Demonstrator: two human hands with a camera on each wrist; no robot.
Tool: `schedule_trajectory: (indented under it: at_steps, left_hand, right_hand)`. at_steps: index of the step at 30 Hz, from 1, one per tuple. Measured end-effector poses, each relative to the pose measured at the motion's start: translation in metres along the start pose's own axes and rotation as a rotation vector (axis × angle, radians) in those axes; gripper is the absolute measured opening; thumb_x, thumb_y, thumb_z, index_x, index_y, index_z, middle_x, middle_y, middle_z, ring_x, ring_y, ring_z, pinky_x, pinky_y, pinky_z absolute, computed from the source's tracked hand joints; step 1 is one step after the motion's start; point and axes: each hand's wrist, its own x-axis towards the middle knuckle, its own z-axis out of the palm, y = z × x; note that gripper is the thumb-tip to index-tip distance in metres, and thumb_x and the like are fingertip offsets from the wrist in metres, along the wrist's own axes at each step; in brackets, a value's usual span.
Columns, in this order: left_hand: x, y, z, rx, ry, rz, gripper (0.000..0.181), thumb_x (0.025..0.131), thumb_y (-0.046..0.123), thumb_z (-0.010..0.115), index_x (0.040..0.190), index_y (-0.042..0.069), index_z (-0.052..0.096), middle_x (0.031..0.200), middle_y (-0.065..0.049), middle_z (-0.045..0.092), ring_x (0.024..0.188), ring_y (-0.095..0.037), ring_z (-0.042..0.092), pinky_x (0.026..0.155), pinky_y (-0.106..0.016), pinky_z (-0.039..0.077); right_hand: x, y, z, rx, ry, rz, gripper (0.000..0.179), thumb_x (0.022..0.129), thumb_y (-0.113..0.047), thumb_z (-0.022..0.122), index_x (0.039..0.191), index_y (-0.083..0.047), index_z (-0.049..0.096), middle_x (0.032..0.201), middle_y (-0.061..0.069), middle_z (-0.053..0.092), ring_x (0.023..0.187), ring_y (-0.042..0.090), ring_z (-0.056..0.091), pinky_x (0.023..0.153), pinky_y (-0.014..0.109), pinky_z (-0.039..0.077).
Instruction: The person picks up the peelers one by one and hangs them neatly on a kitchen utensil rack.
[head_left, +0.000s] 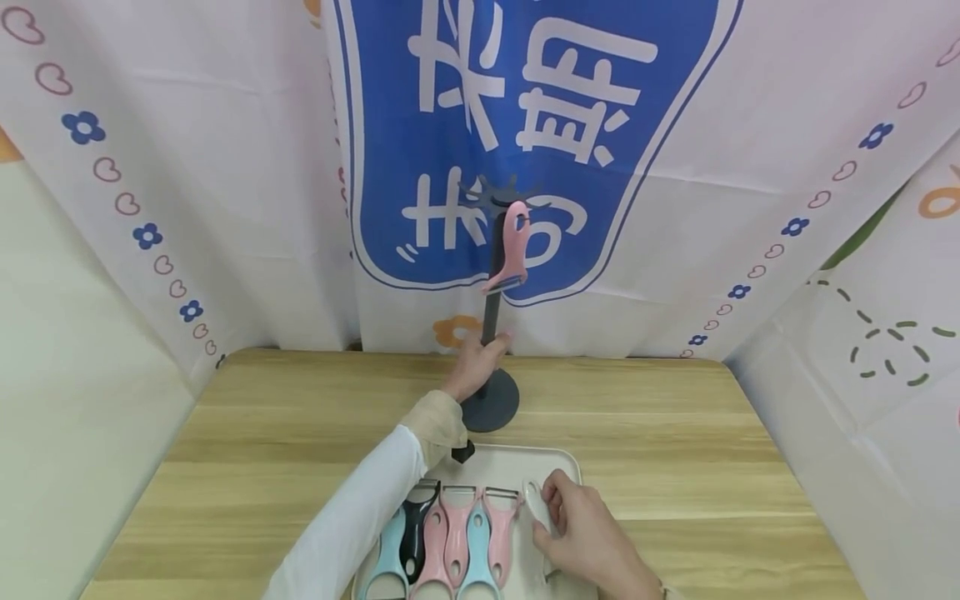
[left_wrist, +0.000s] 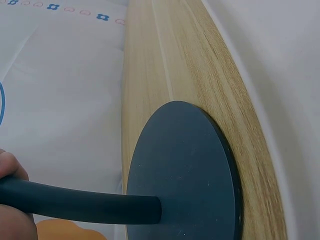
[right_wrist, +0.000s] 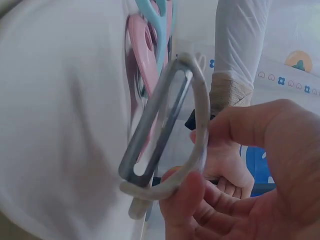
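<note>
My left hand (head_left: 474, 367) grips the post of a dark upright stand (head_left: 491, 404) near the table's back edge. In the left wrist view, fingers wrap the dark post (left_wrist: 95, 204) above the round base (left_wrist: 182, 155). A pink peeler (head_left: 514, 242) hangs from the stand's hooked top. Over the tray's right side, my right hand (head_left: 588, 529) pinches a white peeler (head_left: 535, 504). The right wrist view shows its metal blade (right_wrist: 150, 132) facing the camera, with thumb and fingers on the white frame.
A white tray (head_left: 532, 457) at the table's front holds several peelers side by side: pink (head_left: 501, 533), light blue (head_left: 477, 542) and black (head_left: 415, 533). A printed cloth (head_left: 285, 167) hangs behind the wooden table (head_left: 675, 433).
</note>
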Motion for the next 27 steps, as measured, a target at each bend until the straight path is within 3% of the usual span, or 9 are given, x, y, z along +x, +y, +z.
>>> schedule_trajectory:
  at_steps: [10, 16, 21, 27]
  left_hand:
    - [0.001, 0.000, 0.000, -0.020, -0.004, 0.014, 0.053, 0.111, 0.031, 0.055, 0.061, 0.016, 0.044, 0.054, 0.008, 0.034, 0.048, -0.011, 0.028, 0.052, -0.028, 0.026]
    - [0.000, 0.001, 0.001, -0.022, 0.001, 0.018, 0.054, 0.111, 0.033, 0.056, 0.061, 0.016, 0.044, 0.053, 0.008, 0.033, 0.048, -0.011, 0.028, 0.052, -0.028, 0.026]
    - [0.000, 0.000, 0.001, -0.014, 0.003, 0.020, 0.054, 0.111, 0.030, 0.055, 0.060, 0.016, 0.044, 0.053, 0.008, 0.033, 0.048, -0.011, 0.028, 0.051, -0.028, 0.026]
    - [0.000, -0.001, 0.001, -0.009, 0.010, 0.023, 0.053, 0.111, 0.024, 0.053, 0.060, 0.016, 0.044, 0.053, 0.007, 0.033, 0.047, -0.011, 0.028, 0.051, -0.028, 0.026]
  right_hand:
    - [0.013, -0.010, -0.012, 0.113, 0.056, -0.021, 0.031, 0.086, -0.002, 0.083, 0.113, -0.004, 0.068, 0.085, -0.004, 0.066, 0.076, 0.004, 0.064, 0.062, 0.023, 0.057]
    - [0.023, -0.017, -0.024, 0.155, 0.107, -0.035, 0.036, 0.087, 0.001, 0.082, 0.121, -0.007, 0.071, 0.095, -0.001, 0.069, 0.085, 0.010, 0.067, 0.068, 0.022, 0.060]
    - [0.032, -0.021, -0.034, 0.180, 0.189, -0.088, 0.043, 0.084, 0.009, 0.082, 0.123, -0.007, 0.071, 0.102, 0.003, 0.071, 0.093, 0.018, 0.070, 0.072, 0.022, 0.061]
    - [0.043, -0.023, -0.045, 0.204, 0.276, -0.230, 0.045, 0.085, 0.014, 0.080, 0.127, -0.001, 0.071, 0.110, 0.010, 0.074, 0.099, 0.025, 0.072, 0.076, 0.026, 0.063]
